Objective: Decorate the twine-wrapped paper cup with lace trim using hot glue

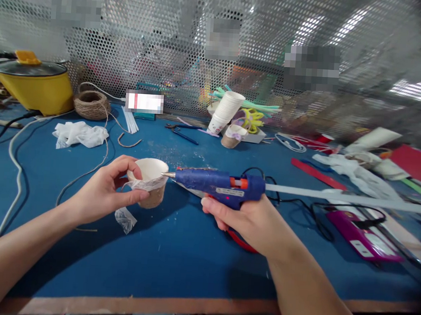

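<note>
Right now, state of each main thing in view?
Left hand: closed on paper cup
Right hand: gripping glue gun
Paper cup: open, mouth up
Glue gun: red light lit, nozzle at paper cup
Glue stick: loaded, protruding behind
Yellow pot: lid on
Twine: wound, partly trailing
Stacked cups: nested, leaning
White scrap: crumpled

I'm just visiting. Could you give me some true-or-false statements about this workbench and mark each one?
1. The right hand holds a blue plastic glue gun. True.
2. The left hand is empty. False: it holds a small brown-and-white paper cup.
3. The gun's pointed metal tip faces away from the cup. False: it points toward the cup's rim.
4. A coil of brown twine lies beside a round yellow pot. True.
5. The pot's clear lid is off. False: it is on.
</note>
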The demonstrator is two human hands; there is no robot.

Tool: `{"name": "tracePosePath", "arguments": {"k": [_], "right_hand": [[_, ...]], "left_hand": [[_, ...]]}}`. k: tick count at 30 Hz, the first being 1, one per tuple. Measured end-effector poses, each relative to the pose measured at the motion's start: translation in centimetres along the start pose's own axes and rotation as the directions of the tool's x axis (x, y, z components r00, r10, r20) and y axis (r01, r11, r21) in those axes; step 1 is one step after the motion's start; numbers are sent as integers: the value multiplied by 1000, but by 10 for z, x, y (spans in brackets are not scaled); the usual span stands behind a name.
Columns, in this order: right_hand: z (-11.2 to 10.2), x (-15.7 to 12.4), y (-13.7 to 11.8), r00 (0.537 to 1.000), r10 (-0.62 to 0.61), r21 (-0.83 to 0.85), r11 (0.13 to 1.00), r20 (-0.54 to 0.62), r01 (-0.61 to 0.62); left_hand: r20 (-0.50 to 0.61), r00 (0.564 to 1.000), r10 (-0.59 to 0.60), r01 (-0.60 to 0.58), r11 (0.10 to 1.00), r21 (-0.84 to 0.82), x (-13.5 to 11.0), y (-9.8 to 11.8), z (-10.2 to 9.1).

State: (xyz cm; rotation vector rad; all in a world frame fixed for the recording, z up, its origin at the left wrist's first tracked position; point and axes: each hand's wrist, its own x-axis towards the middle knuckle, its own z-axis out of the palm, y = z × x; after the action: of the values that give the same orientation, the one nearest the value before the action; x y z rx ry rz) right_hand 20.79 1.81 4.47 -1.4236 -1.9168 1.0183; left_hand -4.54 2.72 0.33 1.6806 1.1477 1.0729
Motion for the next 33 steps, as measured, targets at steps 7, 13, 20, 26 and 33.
{"name": "tracePosePath", "arguments": {"k": [7,13,20,26,33], "right_hand": [[-4,5,3,999,-14,-9,1000,-37,14],[-4,5,5,998,-38,-21,999,-43,37],[-1,3,3,999,-39,21,999,-23,39],[3,0,-2,999,-16,27,999,-40,17],[7,-2,-3,999,-43,33,999,-8,43]], "left_hand": [[4,999,33,-33,999,-37,0,-1,1],[28,999,-36,40,987,-153,0,2,1],[75,985,-155,168,957,-235,1,5,2],[61,977,-205,213,956,-200,0,2,4],[3,988,-154,153,981,-115,-1,-1,7]]}}
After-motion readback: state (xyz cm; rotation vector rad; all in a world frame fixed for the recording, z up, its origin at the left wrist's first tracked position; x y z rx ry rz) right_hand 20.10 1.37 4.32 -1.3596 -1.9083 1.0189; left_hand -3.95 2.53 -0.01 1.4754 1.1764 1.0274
